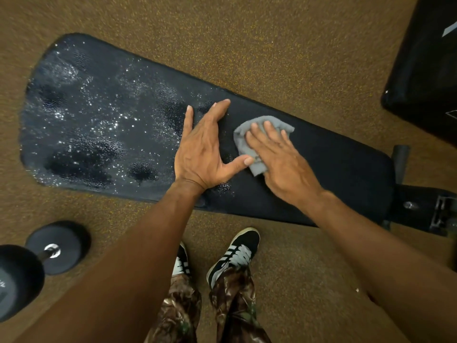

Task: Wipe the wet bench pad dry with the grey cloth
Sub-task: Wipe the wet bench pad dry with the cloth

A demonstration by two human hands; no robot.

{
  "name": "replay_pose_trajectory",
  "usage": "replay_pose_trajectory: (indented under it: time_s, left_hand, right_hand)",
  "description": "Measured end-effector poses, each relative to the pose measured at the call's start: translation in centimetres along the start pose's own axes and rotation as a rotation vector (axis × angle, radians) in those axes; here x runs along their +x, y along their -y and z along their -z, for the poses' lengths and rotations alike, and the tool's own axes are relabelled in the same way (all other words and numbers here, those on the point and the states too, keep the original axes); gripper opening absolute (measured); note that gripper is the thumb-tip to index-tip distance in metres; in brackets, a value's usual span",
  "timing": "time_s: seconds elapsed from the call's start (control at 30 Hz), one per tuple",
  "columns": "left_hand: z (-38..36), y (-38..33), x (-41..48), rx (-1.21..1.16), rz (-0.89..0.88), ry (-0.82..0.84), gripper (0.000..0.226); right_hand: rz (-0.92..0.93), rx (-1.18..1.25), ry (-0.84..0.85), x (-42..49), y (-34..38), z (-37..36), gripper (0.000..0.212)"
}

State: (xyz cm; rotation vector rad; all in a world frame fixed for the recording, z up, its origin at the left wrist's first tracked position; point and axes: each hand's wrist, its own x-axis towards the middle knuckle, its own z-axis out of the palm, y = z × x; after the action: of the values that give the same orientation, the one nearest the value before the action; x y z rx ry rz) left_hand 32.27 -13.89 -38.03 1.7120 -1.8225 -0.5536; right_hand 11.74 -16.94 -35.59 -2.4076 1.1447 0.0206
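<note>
We see the black bench pad (333,164) running diagonally across the view, wide end at left, narrow end at right where it meets the bench's metal frame (442,214). The pad's left portion is covered in water droplets and wet patches that glint in the light; the right portion, around and past the hands, looks matte with hardly any drops, apart from a small beaded patch near the pad's near edge by the left wrist.

Left hand (202,149) lies flat on the pad, palm down, fingers spread wide, thumb stretched out to the right with its tip touching the edge of the grey cloth (243,137). It grips nothing.

Right hand (279,157) presses flat on top of the cloth, fingers extended and slightly apart, palm down. The cloth is bunched under it, sticking out past the fingertips and at the thumb side. It sits on the pad roughly mid-length, just right of the wet zone. The hand pins the cloth rather than closing around it.

A dumbbell (37,263) rests on the brown speckled floor (296,58) at lower left. Two black-and-white sneakers (235,253) and camouflage trousers (230,305) show below the pad. Another black padded item (425,70) fills the upper right corner.
</note>
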Motion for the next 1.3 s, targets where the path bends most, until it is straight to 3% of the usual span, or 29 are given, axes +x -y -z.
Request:
replay_pose_trajectory:
  time_s: [0.1, 0.27, 0.4, 0.47, 0.63, 0.83, 1.0, 1.17, 1.3]
  left_hand:
    - [0.2, -0.1, 0.0, -0.096, -0.003, -0.040, 0.115]
    - [0.8, 0.0, -0.2, -0.293, -0.013, -0.101, 0.101]
    - [2.2, -0.1, 0.1, -0.460, 0.041, -0.082, 0.088]
    - [3.2, 0.0, -0.1, -0.442, 0.023, -0.069, 0.084]
    - [5.2, 1.4, -1.2, -0.315, -0.030, -0.067, 0.083]
    - [5.2, 3.3, -2.7, -0.178, -0.095, -0.088, 0.087]
    - [4.7, 3.8, -3.0, -0.103, -0.127, -0.063, 0.092]
    - [4.1, 4.0, -3.0, -0.041, -0.129, -0.050, 0.097]
    - [4.2, 4.1, -3.0, -0.037, -0.120, -0.047, 0.096]
  right_hand:
    - [-0.140, 0.085, -0.056, 2.3, 3.1, -1.3, 0.055]
    - [0.022, 0.002, 0.030, -0.6, 3.0, -1.5, 0.063]
    - [-0.176, 0.044, 0.006, 0.6, 4.0, -0.9, 0.067]
    - [-0.199, 0.094, -0.025, 1.6, 6.1, -1.9, 0.066]
    - [-0.001, 0.026, 0.047, -1.4, 4.9, -1.9, 0.072]
    - [-0.142, 0.067, -0.040, 0.5, 7.5, -2.8, 0.068]
    - [0.044, -0.024, 0.104, -2.9, 6.4, -2.9, 0.065]
    - [-0.133, 0.007, 0.006, -1.4, 8.6, -3.6, 0.071]
    - [-0.097, -0.027, 0.035, -2.8, 9.7, -4.9, 0.076]
